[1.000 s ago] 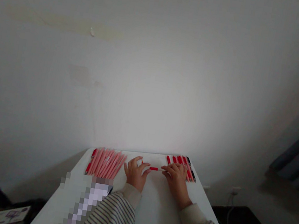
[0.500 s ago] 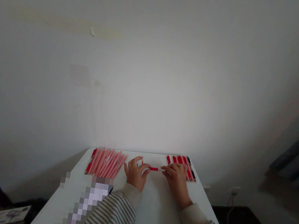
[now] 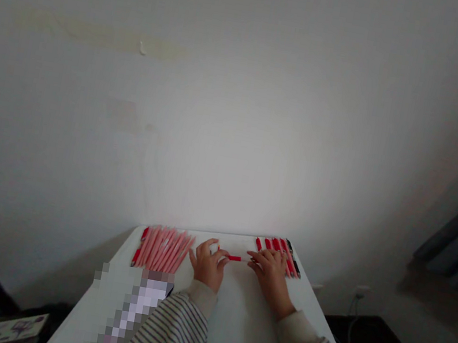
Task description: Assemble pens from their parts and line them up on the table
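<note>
A slim red pen (image 3: 234, 258) lies level between my two hands, over the far part of the white table. My left hand (image 3: 209, 268) pinches its left end between thumb and fingertips, the other fingers curled above. The right end, where a short pale section shows, is pinched by my right hand (image 3: 269, 269). Its fingertips partly cover that end. Left of my left hand lies a spread of pink pens (image 3: 163, 249). Several red-capped pens (image 3: 276, 244) lie in a row behind and beside my right hand, partly hidden by it.
The white table (image 3: 228, 335) meets a pale wall (image 3: 239, 109) at its far edge. A pixelated, phone-like object (image 3: 146, 298) lies beside my left sleeve. A black pen-like item (image 3: 295, 267) is at the right edge. A socket with a cable (image 3: 360, 296) is low on the right.
Both hands stay almost in place. The red part of the pen has shifted very slightly left, and a bit more of the pale section shows beside the right fingertips.
</note>
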A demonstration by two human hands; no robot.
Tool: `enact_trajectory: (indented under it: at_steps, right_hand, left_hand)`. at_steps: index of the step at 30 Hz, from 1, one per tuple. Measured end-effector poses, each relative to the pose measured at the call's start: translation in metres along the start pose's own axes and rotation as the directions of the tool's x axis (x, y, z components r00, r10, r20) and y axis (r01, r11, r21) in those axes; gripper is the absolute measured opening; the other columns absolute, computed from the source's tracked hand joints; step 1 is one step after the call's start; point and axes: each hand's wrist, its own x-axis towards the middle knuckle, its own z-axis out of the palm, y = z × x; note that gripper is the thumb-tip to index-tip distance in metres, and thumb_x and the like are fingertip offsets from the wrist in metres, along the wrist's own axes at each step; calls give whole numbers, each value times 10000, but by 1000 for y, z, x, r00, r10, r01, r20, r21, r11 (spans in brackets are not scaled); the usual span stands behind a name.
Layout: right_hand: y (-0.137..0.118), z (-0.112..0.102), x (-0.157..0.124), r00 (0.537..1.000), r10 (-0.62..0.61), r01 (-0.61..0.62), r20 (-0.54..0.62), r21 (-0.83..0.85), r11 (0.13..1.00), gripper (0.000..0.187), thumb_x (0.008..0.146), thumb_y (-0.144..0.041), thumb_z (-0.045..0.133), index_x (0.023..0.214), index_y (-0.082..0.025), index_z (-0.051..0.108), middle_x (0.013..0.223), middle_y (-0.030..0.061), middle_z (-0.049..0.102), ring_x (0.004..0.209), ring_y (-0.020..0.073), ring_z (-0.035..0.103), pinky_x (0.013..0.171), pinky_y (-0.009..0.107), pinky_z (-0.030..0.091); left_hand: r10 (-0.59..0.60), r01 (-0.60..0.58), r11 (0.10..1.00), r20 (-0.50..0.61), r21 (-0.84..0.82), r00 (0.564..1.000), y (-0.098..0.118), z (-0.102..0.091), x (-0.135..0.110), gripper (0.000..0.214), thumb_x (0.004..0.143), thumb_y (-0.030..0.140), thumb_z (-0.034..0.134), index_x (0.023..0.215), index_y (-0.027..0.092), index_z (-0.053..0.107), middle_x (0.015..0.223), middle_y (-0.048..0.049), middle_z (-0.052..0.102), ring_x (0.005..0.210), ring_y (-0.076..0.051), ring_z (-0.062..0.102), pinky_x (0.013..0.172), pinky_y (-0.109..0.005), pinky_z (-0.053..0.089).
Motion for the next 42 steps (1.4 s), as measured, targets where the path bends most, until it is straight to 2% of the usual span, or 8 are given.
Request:
enact_trajectory:
  at_steps: [5, 12, 21, 29, 36, 42]
  right_hand:
    - [2, -2, 1, 999, 38, -38, 8, -14, 999, 251, 881, -414, 559, 1101, -355, 666, 999, 25, 684, 1014, 244, 523, 1013, 513, 272]
    - [-1, -5, 1, 998, 49, -49, 39, -23, 999, 139, 871, -353, 578, 918, -340, 707, 930, 12, 678, 973, 228, 529, 1025, 535, 251]
    - [-2, -6, 2, 999, 40, -39, 31, -26, 999, 145, 876, -350, 574, 928, -338, 708, 918, 17, 669, 967, 227, 529, 1035, 537, 230]
    - [0, -4, 2, 999, 46, -46, 29, -5, 999, 147, 878, -364, 581, 950, -334, 705, 937, 15, 666, 969, 224, 514, 995, 496, 276]
    - [4, 2, 0, 998, 60, -60, -37, 9, 998, 164, 881, -364, 568, 942, -309, 711, 917, 33, 665, 958, 231, 514, 947, 452, 327]
    - [7, 2, 0, 994, 73, -75, -78, -16, 997, 168, 884, -356, 560, 933, -299, 711, 903, 35, 668, 958, 231, 515, 974, 454, 310]
  left_hand:
    - [-18, 18, 1000, -15, 8, 1000, -2, -3, 2, 136, 753, 235, 667, 811, 336, 738, 1222, -15, 589, 1169, -252, 475, 1060, -566, 265]
    - [-41, 41, 999, -2, -3, 999, -1, -4, 2, 116, 750, 258, 674, 802, 338, 741, 1228, -15, 579, 1177, -251, 458, 1067, -547, 240]
    - [-46, 47, 999, 50, -17, 998, 2, -7, 3, 140, 762, 248, 655, 833, 337, 737, 1248, -12, 571, 1202, -252, 441, 1082, -533, 214]
    - [-29, 29, 1000, 4, 5, 1000, 0, -6, 3, 132, 755, 278, 674, 833, 359, 743, 1234, -9, 573, 1188, -246, 442, 1073, -506, 230]
    - [-61, 61, 996, 5, 61, 998, -2, -7, 4, 225, 731, 286, 697, 937, 371, 726, 1246, -16, 567, 1189, -251, 450, 1066, -513, 246]
    - [-137, 135, 976, 0, 174, 991, -2, -12, 2, 74, 693, 300, 711, 766, 290, 723, 1221, -21, 573, 1214, -272, 421, 1071, -578, 190]
